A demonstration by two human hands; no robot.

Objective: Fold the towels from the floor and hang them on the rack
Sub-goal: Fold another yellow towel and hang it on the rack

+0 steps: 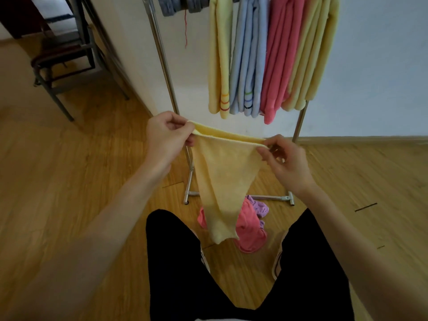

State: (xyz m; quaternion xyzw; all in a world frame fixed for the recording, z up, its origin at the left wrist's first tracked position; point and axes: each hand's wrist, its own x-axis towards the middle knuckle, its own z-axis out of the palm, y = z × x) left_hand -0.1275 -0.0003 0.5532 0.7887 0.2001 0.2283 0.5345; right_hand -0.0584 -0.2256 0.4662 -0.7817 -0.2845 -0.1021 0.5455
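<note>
A: Currently left hand (165,135) and right hand (281,156) each pinch a top corner of the yellow towel (220,181), hanging before the rack (162,54)
B: Risk: doubled edge slips apart, crooked fold

Both hands — left hand (165,135), right hand (283,159) — pinch a yellow towel (220,181) by its top corners.

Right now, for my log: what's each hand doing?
Left hand: pinches a top corner of the yellow towel.
Right hand: pinches the other top corner.
</note>
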